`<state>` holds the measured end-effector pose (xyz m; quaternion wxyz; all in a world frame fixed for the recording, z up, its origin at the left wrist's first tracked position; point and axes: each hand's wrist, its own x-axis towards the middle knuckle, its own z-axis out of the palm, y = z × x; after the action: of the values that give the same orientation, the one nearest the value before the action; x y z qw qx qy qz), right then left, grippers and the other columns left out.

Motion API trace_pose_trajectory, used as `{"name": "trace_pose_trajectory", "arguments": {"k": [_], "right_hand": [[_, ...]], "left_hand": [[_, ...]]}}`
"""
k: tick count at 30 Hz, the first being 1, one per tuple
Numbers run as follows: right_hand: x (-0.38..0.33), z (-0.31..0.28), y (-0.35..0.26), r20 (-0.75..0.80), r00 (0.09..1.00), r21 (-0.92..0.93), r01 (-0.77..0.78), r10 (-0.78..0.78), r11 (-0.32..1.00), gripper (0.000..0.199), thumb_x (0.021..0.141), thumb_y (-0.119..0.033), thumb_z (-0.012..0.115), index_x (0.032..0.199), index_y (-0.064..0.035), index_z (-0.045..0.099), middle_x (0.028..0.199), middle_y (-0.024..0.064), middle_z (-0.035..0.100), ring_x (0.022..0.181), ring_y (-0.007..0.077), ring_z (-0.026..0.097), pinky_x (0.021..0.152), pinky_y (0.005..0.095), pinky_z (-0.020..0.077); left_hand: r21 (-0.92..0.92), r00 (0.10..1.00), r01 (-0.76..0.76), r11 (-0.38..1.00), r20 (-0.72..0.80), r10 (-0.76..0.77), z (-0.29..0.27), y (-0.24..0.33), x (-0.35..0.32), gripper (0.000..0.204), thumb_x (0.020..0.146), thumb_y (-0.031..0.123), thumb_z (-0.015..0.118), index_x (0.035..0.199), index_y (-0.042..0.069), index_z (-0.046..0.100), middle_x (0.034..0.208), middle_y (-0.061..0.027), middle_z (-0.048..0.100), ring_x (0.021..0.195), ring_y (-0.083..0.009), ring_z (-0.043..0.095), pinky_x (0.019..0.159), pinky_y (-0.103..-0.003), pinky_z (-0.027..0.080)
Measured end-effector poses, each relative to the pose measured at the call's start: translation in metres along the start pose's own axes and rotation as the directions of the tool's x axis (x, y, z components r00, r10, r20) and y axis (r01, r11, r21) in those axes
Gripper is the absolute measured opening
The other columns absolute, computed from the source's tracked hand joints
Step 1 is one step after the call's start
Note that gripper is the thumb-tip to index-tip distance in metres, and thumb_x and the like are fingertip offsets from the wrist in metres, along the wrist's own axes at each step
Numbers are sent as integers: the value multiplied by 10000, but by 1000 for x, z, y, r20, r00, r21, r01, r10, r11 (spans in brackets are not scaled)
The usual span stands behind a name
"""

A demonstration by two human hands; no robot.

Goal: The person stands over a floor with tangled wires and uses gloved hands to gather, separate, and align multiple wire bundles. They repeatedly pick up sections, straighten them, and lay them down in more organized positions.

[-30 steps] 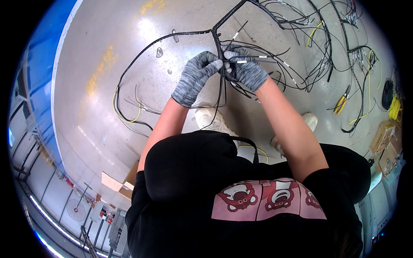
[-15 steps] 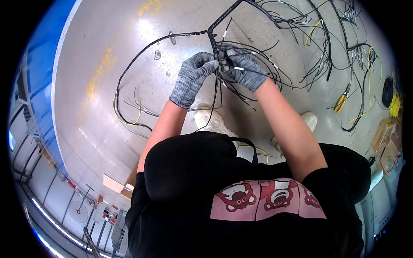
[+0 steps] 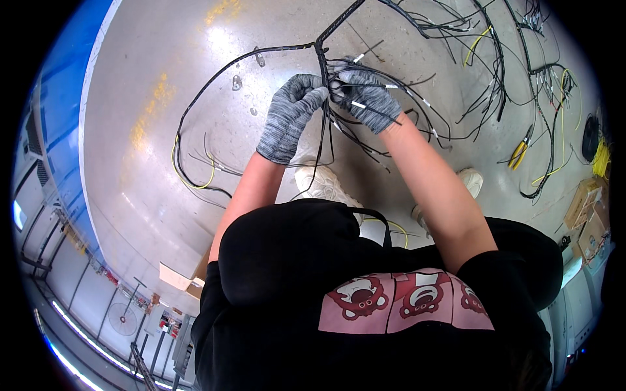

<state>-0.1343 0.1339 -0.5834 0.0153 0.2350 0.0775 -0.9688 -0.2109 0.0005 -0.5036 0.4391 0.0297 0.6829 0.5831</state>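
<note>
A black wire harness [image 3: 339, 24] forks just beyond my hands, one branch coming down between them and fanning into several thin black wires with white labels. My left hand [image 3: 291, 117], in a grey knit glove, pinches this branch below the fork with thumb and forefinger. On its other side my right hand [image 3: 370, 98], gloved alike, is closed on some of the thin black wires. Labelled ends poke out past its fingers and across its back. The right fingertips are partly hidden by the wires.
Another harness branch [image 3: 215, 79] curves left along the grey floor [image 3: 163, 208] to a yellow-green wire loop [image 3: 175, 159]. At right lie more wire bundles [image 3: 499, 72], yellow-handled pliers [image 3: 519, 154], a black coil [image 3: 589, 138], a yellow coil [image 3: 601, 159] and cardboard boxes [image 3: 582, 203]. My shoe [image 3: 324, 184] stands below my hands.
My right hand has shifted slightly up and left, and the labelled wires around it have swung to new angles. My left hand has edged up a little, still pinching the branch.
</note>
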Motion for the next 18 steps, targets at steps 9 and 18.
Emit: {"name": "trace_pose_trajectory", "arguments": {"k": [9,18], "right_hand": [[-25,3,12,-90,995,148,56,-43,987,122,837,-13,532,951,-39,564,931,109,617,836,213,621,739,313,551],[-49,8,-6,39,997,-30,69,-67,997,249,863,26,464,1106,-11,507,1063,120,579,971,199,582,844,292,503]], "left_hand": [[13,990,82,997,111,-83,-6,-4,10,235,818,213,614,993,57,605,757,32,587,587,-10,410,511,-150,319],[-172,952,186,967,277,-134,-10,-16,19,284,844,228,574,1034,16,567,848,-60,647,677,-60,536,553,-175,375]]}}
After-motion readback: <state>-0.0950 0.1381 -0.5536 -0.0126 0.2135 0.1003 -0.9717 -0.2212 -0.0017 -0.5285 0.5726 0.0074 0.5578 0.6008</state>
